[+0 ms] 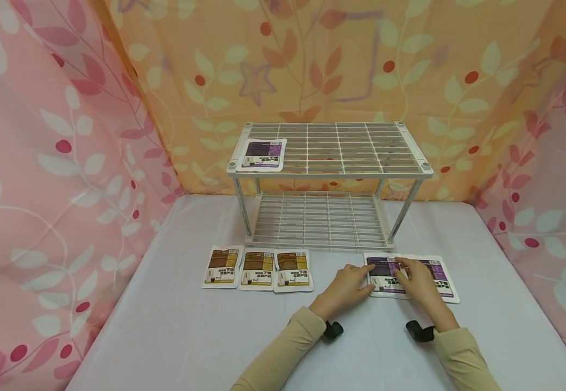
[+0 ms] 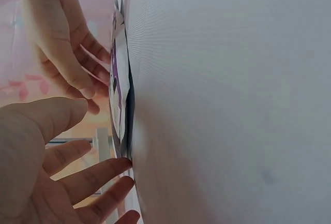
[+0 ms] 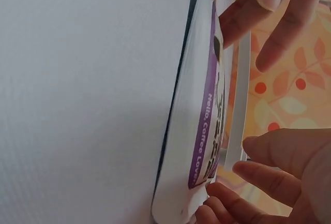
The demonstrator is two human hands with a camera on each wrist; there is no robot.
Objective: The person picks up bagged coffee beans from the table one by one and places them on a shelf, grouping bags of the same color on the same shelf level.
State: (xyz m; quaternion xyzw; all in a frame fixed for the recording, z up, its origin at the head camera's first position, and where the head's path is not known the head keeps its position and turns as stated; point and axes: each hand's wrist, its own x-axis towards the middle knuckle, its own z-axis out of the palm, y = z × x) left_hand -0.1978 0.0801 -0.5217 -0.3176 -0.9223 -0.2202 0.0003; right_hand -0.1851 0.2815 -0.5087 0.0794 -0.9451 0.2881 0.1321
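Note:
Two white pouches with purple labels lie side by side on the table at the right; the left one is the nearer purple pouch (image 1: 384, 278), and the other purple pouch (image 1: 445, 282) is partly covered. My left hand (image 1: 345, 288) is at the left edge of the first pouch, its fingers spread and fingertips touching by that edge in the left wrist view. Over the place where the pouches meet is my right hand (image 1: 418, 279), fingers extended and loosely bent. In the right wrist view, the purple pouch (image 3: 204, 131) reads "Hello, Coffee Lover" and lies flat beneath both hands.
A white two-tier wire rack (image 1: 331, 174) stands at the back middle. One purple pouch (image 1: 263, 155) lies on its top left corner. Three brown-labelled pouches (image 1: 257, 270) form a row in front of the rack, left of my hands. Floral cloth (image 1: 302, 60) hangs around the table.

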